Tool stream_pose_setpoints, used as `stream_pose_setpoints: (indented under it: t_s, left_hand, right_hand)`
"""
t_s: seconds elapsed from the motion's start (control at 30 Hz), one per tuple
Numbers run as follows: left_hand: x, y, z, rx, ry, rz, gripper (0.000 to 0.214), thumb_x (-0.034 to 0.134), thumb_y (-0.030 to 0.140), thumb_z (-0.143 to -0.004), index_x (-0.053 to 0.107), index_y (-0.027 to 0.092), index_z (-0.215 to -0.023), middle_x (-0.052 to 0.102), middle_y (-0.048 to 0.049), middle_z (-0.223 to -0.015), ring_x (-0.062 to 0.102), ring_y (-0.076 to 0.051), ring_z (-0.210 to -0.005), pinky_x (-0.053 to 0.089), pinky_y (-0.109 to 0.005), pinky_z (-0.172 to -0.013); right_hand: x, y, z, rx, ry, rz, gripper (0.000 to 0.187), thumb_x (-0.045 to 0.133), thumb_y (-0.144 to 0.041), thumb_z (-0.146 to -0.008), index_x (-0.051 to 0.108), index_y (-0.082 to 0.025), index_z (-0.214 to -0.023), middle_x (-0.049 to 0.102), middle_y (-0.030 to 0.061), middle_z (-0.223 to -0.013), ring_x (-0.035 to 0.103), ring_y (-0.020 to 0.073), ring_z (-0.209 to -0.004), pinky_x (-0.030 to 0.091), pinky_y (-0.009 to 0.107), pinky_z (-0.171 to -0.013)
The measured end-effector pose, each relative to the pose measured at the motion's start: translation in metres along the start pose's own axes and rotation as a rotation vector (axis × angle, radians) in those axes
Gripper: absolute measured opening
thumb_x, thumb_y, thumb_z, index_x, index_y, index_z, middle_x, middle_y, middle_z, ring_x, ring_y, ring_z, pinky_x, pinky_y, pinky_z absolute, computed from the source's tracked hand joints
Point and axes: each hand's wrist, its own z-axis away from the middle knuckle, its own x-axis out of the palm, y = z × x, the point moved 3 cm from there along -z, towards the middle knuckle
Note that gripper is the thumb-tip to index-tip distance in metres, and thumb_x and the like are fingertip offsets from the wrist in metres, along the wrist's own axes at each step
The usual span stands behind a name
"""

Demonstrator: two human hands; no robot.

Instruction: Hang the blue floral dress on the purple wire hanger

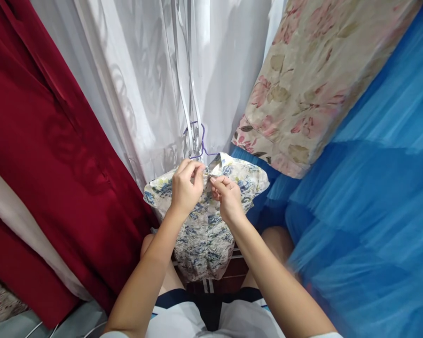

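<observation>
A short-sleeved blouse (205, 239) with blue flowers on white hangs from a purple hanger (203, 138) in front of me. At its neckline, my left hand (187, 185) is closed, thumb and fingertips pinching the left edge of the neck opening. My right hand (228, 196) pinches the other edge just beside it, fingers curled. The two sets of fingertips are close together at the middle of the neck. What small part lies between them is too small to make out. White straps (179, 80) hang down to the hanger's hook.
On the left hangs long dark red cloth (66, 155), with white curtains (137, 70) behind. To the right are a cream garment with pink flowers (299, 94) and layered blue tulle (373, 197). My knees flank the blouse, above a brown floor (229, 284).
</observation>
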Motion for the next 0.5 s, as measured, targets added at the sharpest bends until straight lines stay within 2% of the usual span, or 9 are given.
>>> stream_pose_setpoints:
  t_s: [0.1, 0.27, 0.37, 0.5]
  left_hand:
    - [-0.005, -0.006, 0.0, -0.039, -0.004, 0.011, 0.017, 0.052, 0.024, -0.096, 0.061, 0.017, -0.084, 0.059, -0.0033, -0.082, 0.055, -0.014, -0.075, 0.044, -0.026, -0.07]
    - [-0.027, -0.014, -0.008, -0.125, 0.157, 0.069, 0.019, 0.05, 0.031, -0.098, 0.061, 0.02, -0.087, 0.06, -0.0029, -0.082, 0.057, -0.016, -0.079, 0.045, -0.028, -0.073]
    - [-0.031, -0.006, -0.013, -0.094, 0.057, 0.075, 0.018, 0.051, 0.031, -0.097, 0.061, 0.02, -0.086, 0.058, -0.0021, -0.08, 0.056, -0.015, -0.077, 0.043, -0.028, -0.072]
    - [-0.024, 0.002, -0.01, -0.077, -0.093, 0.088, 0.019, 0.051, 0.029, -0.098, 0.059, 0.019, -0.083, 0.056, -0.0012, -0.078, 0.052, -0.014, -0.071, 0.041, -0.028, -0.067]
  right_hand:
    - [-0.007, 0.01, 0.003, -0.016, 0.001, 0.023, 0.025, 0.076, -0.035, -0.072, 0.059, -0.018, -0.066, 0.051, -0.0045, -0.053, 0.034, 0.0067, -0.044, 0.021, 0.023, -0.042]
    - [-0.018, 0.03, 0.011, -0.017, 0.05, 0.056, 0.022, 0.073, -0.032, -0.075, 0.059, -0.018, -0.066, 0.049, -0.0051, -0.052, 0.034, 0.0068, -0.044, 0.024, 0.022, -0.043]
    - [-0.012, 0.025, 0.013, -0.03, -0.047, 0.093, 0.022, 0.067, -0.041, -0.084, 0.06, -0.02, -0.078, 0.057, -0.0034, -0.057, 0.039, 0.0078, -0.043, 0.027, 0.022, -0.042]
    - [0.007, 0.004, 0.008, -0.017, -0.233, 0.119, 0.032, 0.057, -0.055, -0.089, 0.055, -0.024, -0.089, 0.061, -0.0029, -0.058, 0.044, 0.0098, -0.039, 0.026, 0.022, -0.037]
